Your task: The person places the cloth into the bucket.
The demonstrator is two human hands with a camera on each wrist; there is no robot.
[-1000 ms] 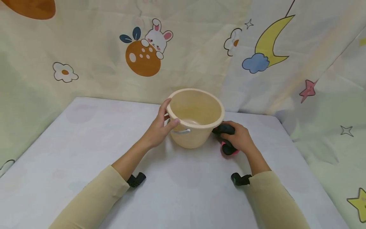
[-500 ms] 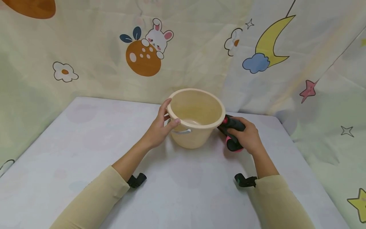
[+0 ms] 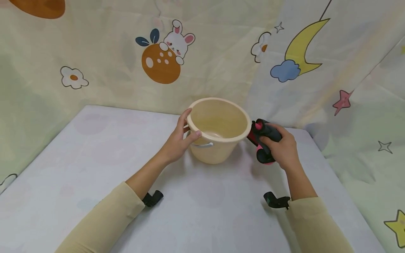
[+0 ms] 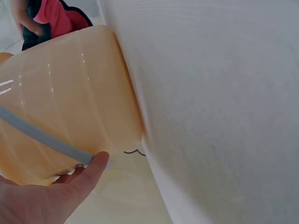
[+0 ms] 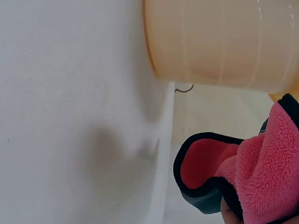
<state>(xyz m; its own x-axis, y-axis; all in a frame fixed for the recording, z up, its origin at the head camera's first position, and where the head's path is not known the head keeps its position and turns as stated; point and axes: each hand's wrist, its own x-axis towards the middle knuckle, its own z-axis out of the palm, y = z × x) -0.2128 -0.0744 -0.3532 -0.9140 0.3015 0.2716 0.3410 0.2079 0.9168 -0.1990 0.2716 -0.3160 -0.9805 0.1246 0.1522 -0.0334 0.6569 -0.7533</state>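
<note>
A cream plastic bucket stands upright near the table's back edge, its mouth facing up. My left hand holds its left side at the rim, the thumb in front and the fingers farther back. The bucket's pale grey handle hangs against the outer wall near the thumb. To the right of the bucket, my right hand grips a bunched microfibre cloth, dark grey on one face and pink fleece on the other. Black edging runs round the cloth, which hangs above the table beside the bucket's outer wall.
A white cover lies over the table. Behind it hangs a curtain printed with cartoon figures, close to the bucket. Black camera mounts stick out from both sleeves.
My right hand has moved right and a little farther back with the cloth, away from the bucket's wall. My left hand keeps its hold and the bucket stays put.
</note>
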